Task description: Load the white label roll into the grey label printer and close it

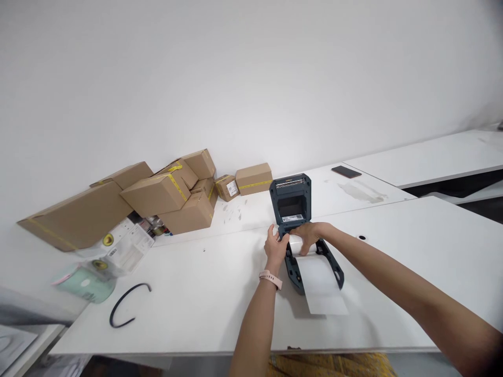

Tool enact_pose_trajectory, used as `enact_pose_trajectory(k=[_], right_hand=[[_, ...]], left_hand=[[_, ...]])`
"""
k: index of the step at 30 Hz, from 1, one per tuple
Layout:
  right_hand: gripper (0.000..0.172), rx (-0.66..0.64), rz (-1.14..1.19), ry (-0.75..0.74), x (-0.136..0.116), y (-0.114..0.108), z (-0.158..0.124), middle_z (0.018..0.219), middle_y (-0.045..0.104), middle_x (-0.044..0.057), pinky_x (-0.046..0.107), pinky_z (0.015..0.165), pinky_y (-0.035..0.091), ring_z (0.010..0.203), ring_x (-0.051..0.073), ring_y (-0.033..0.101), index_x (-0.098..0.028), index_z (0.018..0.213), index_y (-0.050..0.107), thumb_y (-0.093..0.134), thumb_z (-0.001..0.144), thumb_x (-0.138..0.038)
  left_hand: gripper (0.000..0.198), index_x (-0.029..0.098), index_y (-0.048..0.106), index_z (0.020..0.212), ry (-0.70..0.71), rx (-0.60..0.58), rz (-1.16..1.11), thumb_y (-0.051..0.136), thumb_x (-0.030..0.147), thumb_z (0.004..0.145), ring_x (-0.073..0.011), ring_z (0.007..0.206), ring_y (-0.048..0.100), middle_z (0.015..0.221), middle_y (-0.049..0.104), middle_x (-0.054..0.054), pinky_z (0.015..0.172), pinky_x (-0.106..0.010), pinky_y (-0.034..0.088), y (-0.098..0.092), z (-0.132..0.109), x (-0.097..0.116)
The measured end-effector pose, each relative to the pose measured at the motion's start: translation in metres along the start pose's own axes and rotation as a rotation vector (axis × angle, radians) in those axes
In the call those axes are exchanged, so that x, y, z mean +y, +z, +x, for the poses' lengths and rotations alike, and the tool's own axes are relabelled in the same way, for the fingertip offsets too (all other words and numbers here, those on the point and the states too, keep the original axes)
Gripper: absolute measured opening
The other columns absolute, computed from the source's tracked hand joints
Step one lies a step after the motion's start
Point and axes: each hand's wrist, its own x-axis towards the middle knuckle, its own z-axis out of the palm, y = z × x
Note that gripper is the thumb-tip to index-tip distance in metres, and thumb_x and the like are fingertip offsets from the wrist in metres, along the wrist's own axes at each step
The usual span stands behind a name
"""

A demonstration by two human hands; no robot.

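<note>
A dark label printer (291,207) stands on the white table (196,303) with its lid tipped up and back. A white paper roll (297,244) lies in its open bay, and a strip of white label paper (322,285) runs out toward me over the front. My left hand (274,246), with a pink watch on the wrist, grips the roll's left end at the printer's side. My right hand (310,233) rests curled over the top of the roll.
Several cardboard boxes (165,193) are piled against the wall at the back left, with plastic mailers and a green tape roll (88,285) in front. A black curved cable (126,303) lies at the left. A dark phone (346,172) lies behind the printer.
</note>
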Motion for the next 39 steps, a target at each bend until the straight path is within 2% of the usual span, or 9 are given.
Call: enact_pose_trajectory(k=[11,14,17,20,23,27,33,36,39], right_hand=[[0.101,-0.087,0.027,0.083,-0.009,-0.006,-0.005,0.132,0.06,0.015,0.046,0.095,0.047,0.119,0.041,0.056,-0.018,0.135,0.055,0.085,0.044,-0.048],[0.1,0.0,0.043,0.057,-0.013,-0.007,-0.023,0.143,0.05,0.017,0.048,0.103,0.041,0.129,0.041,0.047,-0.017,0.144,0.045,0.08,0.056,-0.048],[0.067,0.32,0.151,-0.011,-0.015,0.006,-0.068,0.148,0.046,0.011,0.043,0.108,0.038,0.134,0.033,0.043,-0.021,0.146,0.042,0.058,0.084,-0.042],[0.049,0.691,0.23,-0.017,-0.019,0.043,-0.129,0.143,0.052,0.005,0.042,0.107,0.041,0.131,0.027,0.048,-0.029,0.142,0.045,0.038,0.093,-0.025],[0.068,0.727,0.075,-0.019,-0.03,0.094,-0.172,0.154,0.037,0.002,0.048,0.111,0.037,0.141,0.026,0.034,-0.034,0.149,0.032,0.04,0.086,-0.012],[0.082,0.784,-0.099,0.038,-0.054,0.139,-0.179,0.161,0.023,0.002,0.053,0.109,0.037,0.146,0.031,0.022,-0.034,0.153,0.024,0.052,0.079,-0.012],[0.072,0.881,-0.146,-0.05,-0.07,0.147,-0.162,0.158,0.031,0.003,0.055,0.112,0.032,0.147,0.029,0.023,-0.034,0.146,0.041,0.052,0.079,-0.009],[0.066,0.868,-0.145,-0.114,-0.069,0.148,-0.165,0.15,0.044,0.001,0.056,0.111,0.034,0.145,0.027,0.029,-0.036,0.14,0.05,0.047,0.081,-0.006],[0.061,0.858,-0.12,-0.129,-0.068,0.149,-0.169,0.145,0.051,0.001,0.052,0.108,0.039,0.141,0.025,0.037,-0.035,0.137,0.053,0.043,0.085,-0.006]], left_hand=[[0.062,0.018,0.048,0.139,-0.002,0.013,-0.013,0.066,0.032,0.081,-0.0232,0.123,0.058,0.132,0.062,-0.014,0.105,-0.033,0.041,0.004,0.0,-0.001],[0.063,0.015,0.046,0.14,-0.029,0.005,-0.025,0.064,0.035,0.083,-0.0234,0.124,0.057,0.133,0.061,-0.015,0.105,-0.034,0.042,0.004,-0.008,0.0],[0.054,0.016,0.046,0.14,0.001,0.033,-0.026,0.056,0.032,0.089,-0.0225,0.124,0.058,0.135,0.06,-0.014,0.102,-0.033,0.046,-0.004,-0.038,-0.008],[0.046,0.023,0.05,0.138,0.231,0.147,0.112,0.042,0.02,0.093,-0.0204,0.13,0.052,0.14,0.056,-0.009,0.104,-0.034,0.047,-0.018,-0.087,-0.027],[0.052,0.029,0.055,0.134,0.585,0.198,0.355,0.042,0.009,0.088,-0.0256,0.142,0.035,0.15,0.046,-0.006,0.11,-0.044,0.043,-0.027,-0.13,-0.045],[0.059,0.029,0.059,0.131,0.854,0.205,0.575,0.048,-0.001,0.081,-0.0325,0.148,0.017,0.161,0.024,-0.006,0.11,-0.055,0.04,-0.019,-0.15,-0.046],[0.038,0.026,0.072,0.089,0.988,0.199,0.511,0.051,-0.003,0.077,-0.0281,0.135,0.045,0.131,0.063,-0.006,0.107,-0.054,0.043,-0.003,-0.151,-0.029],[0.034,0.027,0.07,0.09,0.995,0.162,0.477,0.049,0.002,0.081,-0.0213,0.107,0.067,0.101,0.076,-0.003,0.105,-0.051,0.045,-0.002,-0.158,-0.027],[0.035,0.026,0.07,0.094,0.96,0.141,0.44,0.046,0.003,0.083,-0.018,0.095,0.071,0.093,0.077,-0.002,0.104,-0.048,0.047,0.001,-0.165,-0.029]])
